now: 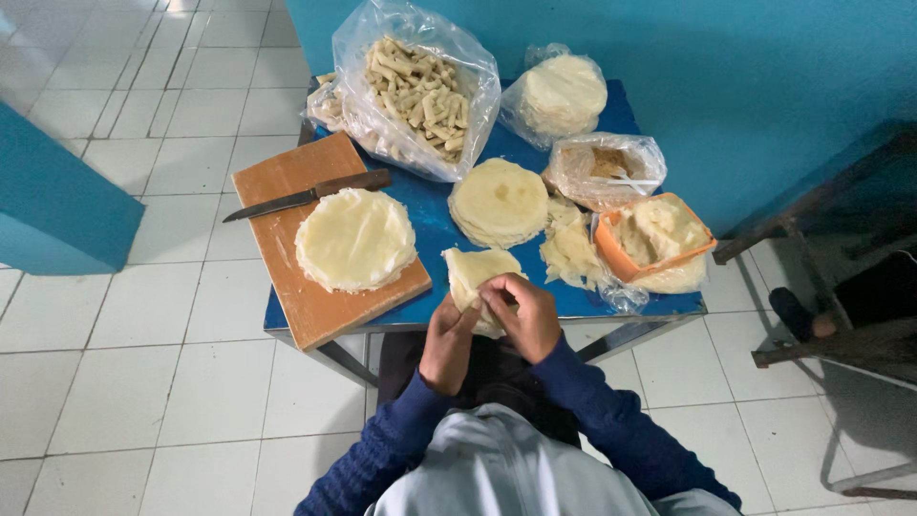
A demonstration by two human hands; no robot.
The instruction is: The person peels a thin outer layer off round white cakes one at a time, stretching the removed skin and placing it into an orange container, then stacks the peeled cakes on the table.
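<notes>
Nearest you, your left hand (pixel 447 342) and right hand (pixel 521 315) are drawn together at the front edge of the blue worktop (pixel 435 234), both closed on a thin pale dough wrapper (pixel 475 272) whose near end is pinched under your fingers while the far part lies flat on the worktop. Held that low and close, the sheet seems supported by the surface as your fingers fold it.

Just to the left lies a rectangular brown wooden board (pixel 306 277) carrying a round stack of pale wrappers (pixel 355 239), within easy reach, with a dark-handled knife (pixel 306 195) laid across the board's far corner, blade pointing away from the stack. To the right sit a loose heap of torn dough (pixel 570 250) and an orange square tub lined with plastic (pixel 657 234) holding pale filling, apparently close so you can dip into it.

Further off, a second round stack (pixel 499 201) rests mid-worktop. At the back stand a clear bag of finished rolled sticks (pixel 415 91), a bagged wrapper stack (pixel 562 96) and a small bag with white utensils (pixel 607 167).
</notes>
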